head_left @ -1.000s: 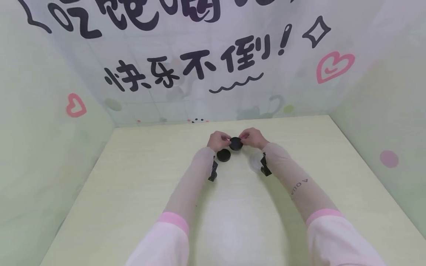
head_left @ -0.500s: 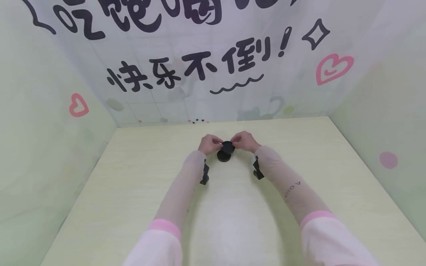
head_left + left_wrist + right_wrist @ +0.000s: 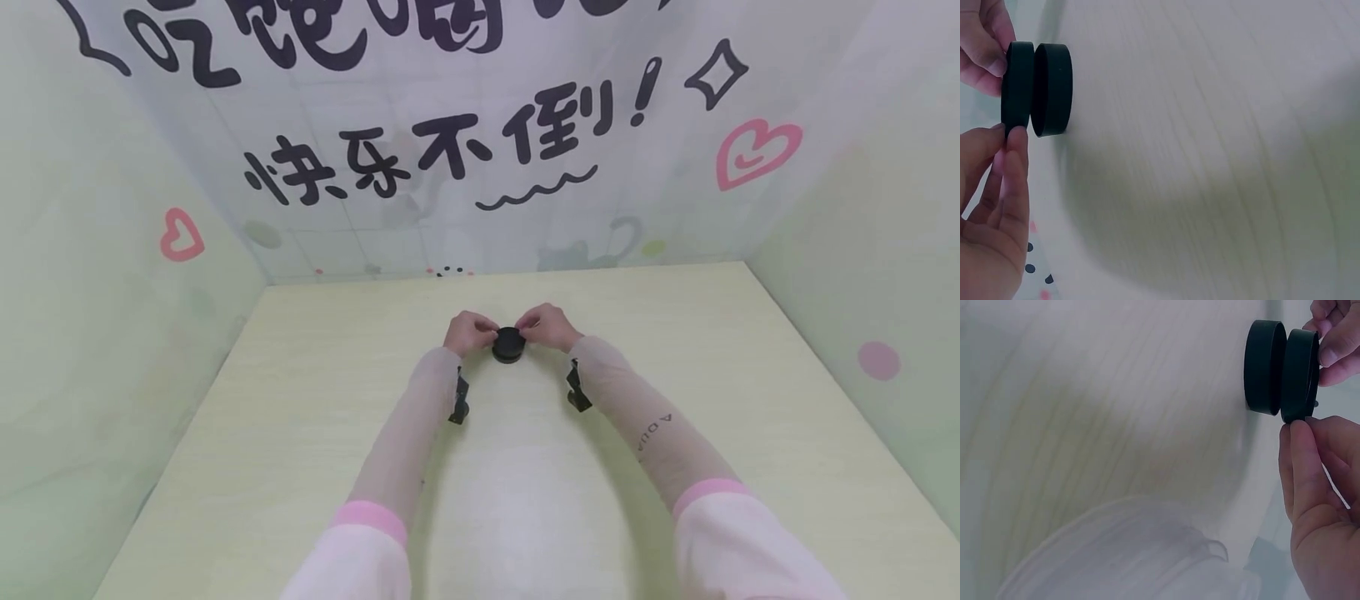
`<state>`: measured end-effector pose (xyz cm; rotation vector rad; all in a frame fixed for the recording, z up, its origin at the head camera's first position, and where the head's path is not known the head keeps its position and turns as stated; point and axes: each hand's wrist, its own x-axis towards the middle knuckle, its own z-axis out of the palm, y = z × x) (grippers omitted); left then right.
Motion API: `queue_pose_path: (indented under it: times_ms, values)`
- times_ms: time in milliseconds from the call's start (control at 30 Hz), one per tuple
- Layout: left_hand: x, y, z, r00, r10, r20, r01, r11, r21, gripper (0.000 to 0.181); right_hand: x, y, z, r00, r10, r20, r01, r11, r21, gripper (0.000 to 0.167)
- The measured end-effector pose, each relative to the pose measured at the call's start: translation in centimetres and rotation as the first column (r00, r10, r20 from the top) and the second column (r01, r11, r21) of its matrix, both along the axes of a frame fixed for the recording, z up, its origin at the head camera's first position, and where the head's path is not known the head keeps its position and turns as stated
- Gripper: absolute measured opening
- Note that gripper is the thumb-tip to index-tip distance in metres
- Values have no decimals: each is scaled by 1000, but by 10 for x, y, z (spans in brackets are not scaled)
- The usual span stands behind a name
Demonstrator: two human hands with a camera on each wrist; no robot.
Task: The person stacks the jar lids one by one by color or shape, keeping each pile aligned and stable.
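Observation:
Both hands pinch the rim of a black round shallow lid (image 3: 509, 340) from opposite sides, near the back of the table. My left hand (image 3: 470, 332) holds its left edge between thumb and fingertips; my right hand (image 3: 551, 327) pinches the right edge the same way. Directly beneath lies a second black round lid (image 3: 1055, 90) on the table, with its hollow side towards the held one. A narrow gap separates the two in both wrist views. From the head, the upper lid covers most of the lower one.
Beside the right hand a clear, rounded plastic piece (image 3: 1129, 556) lies on the table, mostly hidden by the right forearm in the head view. The pale wooden table (image 3: 337, 400) meets a printed cloth backdrop (image 3: 420, 225) close behind the hands.
Both hands have carried the held lid left and towards the person. It was behind and right of the other lid, then overlapped it; now it is lined up over it.

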<state>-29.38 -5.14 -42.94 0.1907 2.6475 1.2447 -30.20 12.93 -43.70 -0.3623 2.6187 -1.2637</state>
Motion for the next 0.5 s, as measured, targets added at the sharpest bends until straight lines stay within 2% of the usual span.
queue_pose_path:
  times_ms: [200, 500]
  values:
    - [0, -2, -6, 1000, 11, -11, -11, 1000, -5, 17, 5, -4, -1, 1000, -4, -24, 4, 1000, 28, 19]
    - [0, -2, -10, 1000, 23, -19, -23, 1000, -7, 16, 4, -5, -2, 1000, -12, 13, 12, 1000, 25, 19]
